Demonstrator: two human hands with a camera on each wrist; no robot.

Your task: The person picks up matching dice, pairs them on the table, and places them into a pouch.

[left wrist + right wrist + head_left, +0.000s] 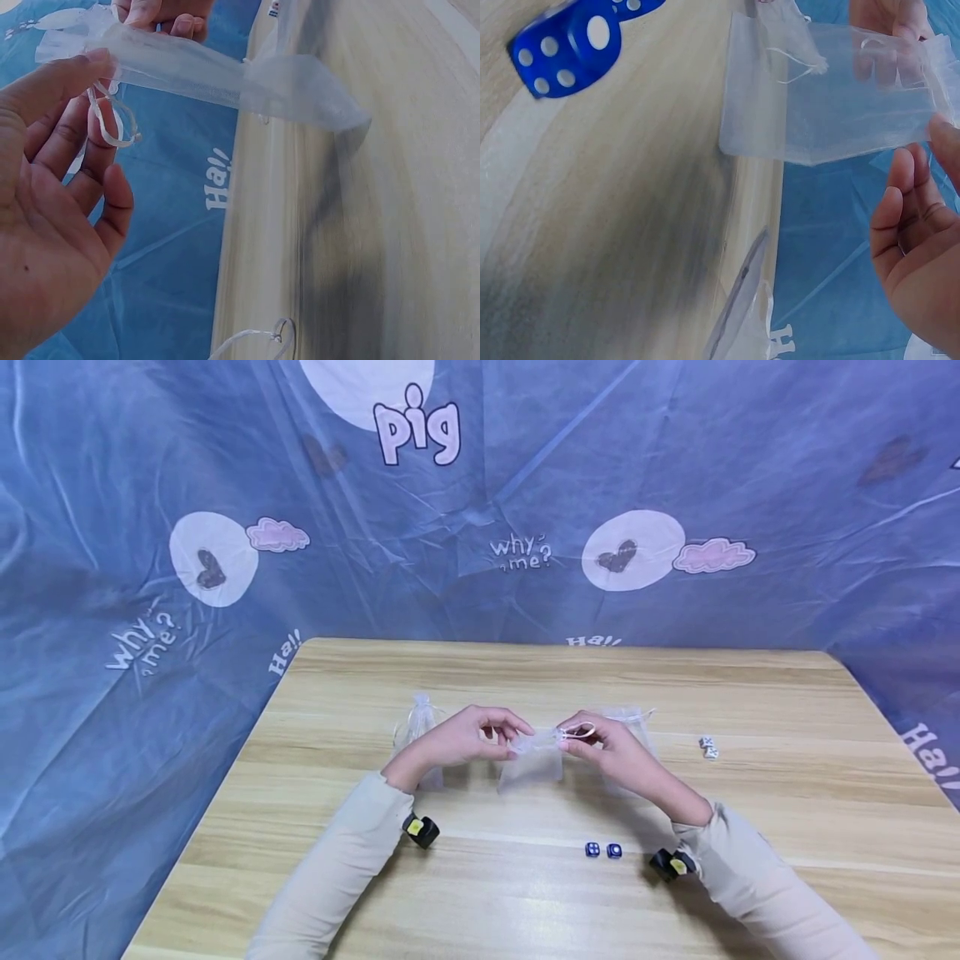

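The left hand (pixel 474 737) and right hand (pixel 617 750) pinch the bag (pixel 531 772) by opposite top corners over the surface (pixel 480 893), apparently adjusting its mouth (pixel 539 741), and the next move likely calls for a gentle, even pull.

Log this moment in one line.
left hand: pinches translucent white fabric drawstring bag; right hand: pinches same bag; wood-grain tabletop: two blue cubic dice

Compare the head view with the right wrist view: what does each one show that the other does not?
Only the head view: the pair of white dice, the "pig" lettering and the person's sleeves.
Only the right wrist view: the left hand partly seen through the sheer bag.
Both: that hand and the right hand holding the bag, the blue dice, the wooden table and the blue backdrop.
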